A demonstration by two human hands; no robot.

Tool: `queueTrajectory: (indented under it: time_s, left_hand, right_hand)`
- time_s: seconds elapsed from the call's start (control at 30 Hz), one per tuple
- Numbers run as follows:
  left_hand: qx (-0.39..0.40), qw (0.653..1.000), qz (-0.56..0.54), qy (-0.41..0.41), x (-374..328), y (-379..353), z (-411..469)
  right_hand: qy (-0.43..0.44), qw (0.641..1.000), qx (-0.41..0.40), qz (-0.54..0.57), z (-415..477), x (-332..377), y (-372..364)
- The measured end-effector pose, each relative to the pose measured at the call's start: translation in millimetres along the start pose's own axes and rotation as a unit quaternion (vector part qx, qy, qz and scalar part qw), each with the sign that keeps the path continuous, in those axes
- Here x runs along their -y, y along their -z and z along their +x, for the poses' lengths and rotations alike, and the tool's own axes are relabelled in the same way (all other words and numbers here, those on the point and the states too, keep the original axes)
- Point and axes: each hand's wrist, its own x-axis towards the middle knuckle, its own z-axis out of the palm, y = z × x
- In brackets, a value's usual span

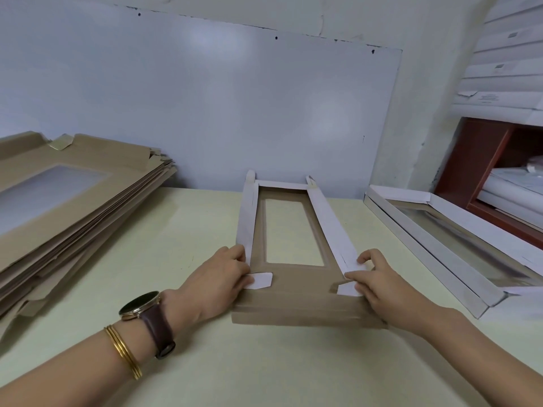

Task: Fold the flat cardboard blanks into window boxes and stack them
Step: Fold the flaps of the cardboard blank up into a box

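A brown cardboard blank [305, 306] with a clear window lies on the pale table [182, 245] in front of me. Its two long white side walls are raised, and the far end wall stands up too. My left hand [219, 279] pinches the near end of the left wall, its thumb on a small white tab. At the near end of the right wall, my right hand [377, 284] pinches the wall and presses the other white tab inward. The near end flap lies flat. A stack of flat blanks [73, 207] sits at the left.
A folded window box [440, 245] lies on the table at the right. Behind it stands a red-brown shelf [482, 160] with white items, and more white boxes are piled above it. A whiteboard [205, 113] leans against the wall behind the table.
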Motion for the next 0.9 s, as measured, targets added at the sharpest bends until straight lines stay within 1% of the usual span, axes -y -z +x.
queueTrajectory:
  time_s: [0.13,0.2,0.27,0.33,0.4,0.47,0.67,0.7,0.77,0.83,0.9]
  left_hand:
    - [-0.006,1.000,-0.002,-0.028,4,-3,-1]
    - [-0.010,0.999,-0.001,-0.037,5,-4,0]
    - [-0.016,0.999,-0.013,-0.041,6,-5,0]
    - [-0.031,0.998,-0.044,-0.042,5,-7,1]
    - [-0.052,0.994,-0.096,-0.022,3,-8,1]
    - [-0.070,0.990,-0.124,-0.005,1,-8,0]
    - [-0.073,0.992,-0.101,-0.022,2,-6,-1]
    - [-0.065,0.993,-0.100,-0.021,2,-4,-1]
    - [-0.035,0.993,-0.107,-0.017,3,2,0]
    - [0.012,0.993,-0.112,-0.014,4,11,0]
    - [0.070,0.991,-0.111,-0.016,6,20,0]
  right_hand:
    - [0.044,0.999,-0.016,-0.019,-1,-4,-6]
    - [0.057,0.998,-0.007,-0.031,1,-4,-6]
    - [0.058,0.998,-0.007,-0.005,1,-3,-5]
    - [0.052,0.998,-0.026,0.024,0,-2,-3]
    - [0.052,0.998,-0.038,0.024,0,-1,-1]
    - [0.063,0.997,-0.041,0.018,-1,-1,0]
    - [0.087,0.996,-0.032,0.005,-4,-9,3]
    - [0.083,0.996,-0.023,0.007,-5,-10,5]
    - [0.057,0.998,0.025,0.021,-6,-10,10]
    - [0.022,0.995,0.090,0.042,-8,-10,18]
    - [0.006,0.988,0.148,0.050,-10,-10,26]
